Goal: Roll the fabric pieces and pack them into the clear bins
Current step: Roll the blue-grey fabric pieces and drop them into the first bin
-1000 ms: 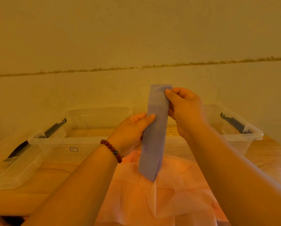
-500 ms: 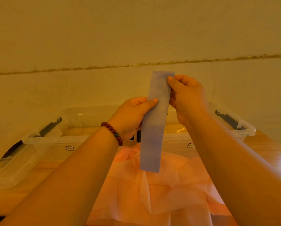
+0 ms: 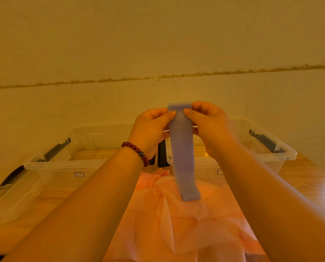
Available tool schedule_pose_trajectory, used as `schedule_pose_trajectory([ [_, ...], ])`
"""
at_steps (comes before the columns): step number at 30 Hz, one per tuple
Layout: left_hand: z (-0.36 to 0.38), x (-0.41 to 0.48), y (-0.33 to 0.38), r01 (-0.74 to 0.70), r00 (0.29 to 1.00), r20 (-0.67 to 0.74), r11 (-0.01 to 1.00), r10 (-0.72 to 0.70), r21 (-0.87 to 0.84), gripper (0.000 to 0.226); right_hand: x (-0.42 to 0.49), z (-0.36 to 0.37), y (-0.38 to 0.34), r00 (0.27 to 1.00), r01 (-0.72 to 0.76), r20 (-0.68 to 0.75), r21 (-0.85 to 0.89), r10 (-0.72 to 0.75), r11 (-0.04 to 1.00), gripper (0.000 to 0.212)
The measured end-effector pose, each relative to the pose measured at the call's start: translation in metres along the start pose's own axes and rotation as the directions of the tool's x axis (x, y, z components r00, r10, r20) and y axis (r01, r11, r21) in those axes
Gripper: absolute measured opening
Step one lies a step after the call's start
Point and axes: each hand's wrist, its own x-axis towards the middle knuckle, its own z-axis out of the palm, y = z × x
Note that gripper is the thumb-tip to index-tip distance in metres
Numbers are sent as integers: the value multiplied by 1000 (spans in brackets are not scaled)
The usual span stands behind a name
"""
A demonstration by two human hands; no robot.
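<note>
Hanging blue strip (image 3: 183, 148) between pinching hands

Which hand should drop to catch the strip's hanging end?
Probably the right hand: it and the left hand both pinch the blue strip at its top, but the loose end hangs skewed rightward.

Fabric strip (image 3: 183, 152), centre frame: plain grey-blue; cloth (image 3: 186, 224) beneath, lower centre: plain peach-pink; bins (image 3: 93, 140): clear, black latches; bracelet (image 3: 137, 150): dark red beads.
</note>
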Motion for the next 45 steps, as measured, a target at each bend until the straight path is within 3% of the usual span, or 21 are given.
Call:
schedule_pose_trajectory([
  [4, -2, -2, 1, -7, 1000, -5, 999, 7, -47, 13, -1, -1, 3, 998, 54, 26, -50, -52, 997, 20],
  [15, -9, -8, 2, 16, 997, 82, 994, -7, -108, 25, -8, -11, 0, 980, -114, 187, 245, 69, 963, 31],
  [20, -8, -7, -1, 83, 995, 68, 988, -75, -131, 18, -8, -11, 0, 993, -59, 110, 130, 44, 990, 35],
  [25, -6, -8, -7, -8, 1000, 13, 1000, 9, -27, 13, -7, -10, 13, 995, 34, 98, 10, -35, 999, 18],
  [30, -7, -9, -10, -54, 998, 15, 996, 53, 64, 22, -4, -11, 11, 991, -53, 128, 25, 49, 998, 15],
  [37, -9, -9, -6, -40, 998, 53, 993, 34, 114, 16, -6, -14, 3, 979, 25, 206, -169, 11, 985, 20],
  [45, -19, -11, -8, 76, 986, 157, 992, -59, -103, 22, -9, -13, 9, 955, -168, 268, 134, 128, 977, 23],
])
